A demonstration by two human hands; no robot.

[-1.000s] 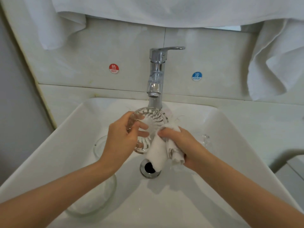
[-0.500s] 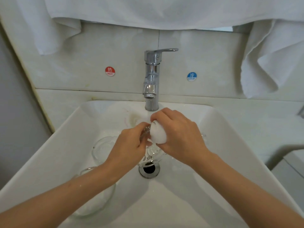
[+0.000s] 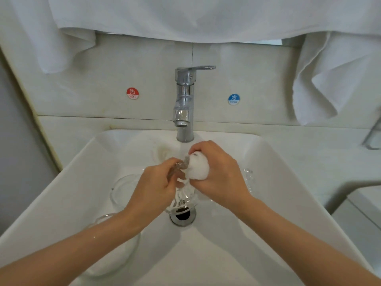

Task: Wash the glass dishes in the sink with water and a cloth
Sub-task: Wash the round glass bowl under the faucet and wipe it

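My left hand (image 3: 156, 186) comes in from the lower left, the forearm slanting up across the sink (image 3: 68, 182) with the wrist slightly bent. Its fingers are curled round the upper edge of a ribbed dish (image 3: 184, 198), pinching the rim. The dish is tipped nearly on edge, right over the drain (image 3: 183, 217) and just in front of the tap (image 3: 184, 104).

My right hand (image 3: 222, 174) reaches in from the lower right, knuckles up. Its fingers are bunched close together and curled over a balled white cloth (image 3: 196, 168). The cloth is pressed against the top of the dish, touching my left fingertips (my right thumb is tucked somewhere under the cloth, so I cannot tell how it lies).

More glass sits in the basin. A small bowl (image 3: 123, 190) lies just left of my left hand, and a big bowl (image 3: 115, 259) lies partly under my left forearm near the front-left wall. A ribbed glass piece (image 3: 248, 178) shows behind my right hand, mostly hidden.

On the wall, a red hot sticker (image 3: 132, 93) is left of the tap and a blue cold sticker (image 3: 233, 99) is right of it. White towels (image 3: 206, 15) hang above.
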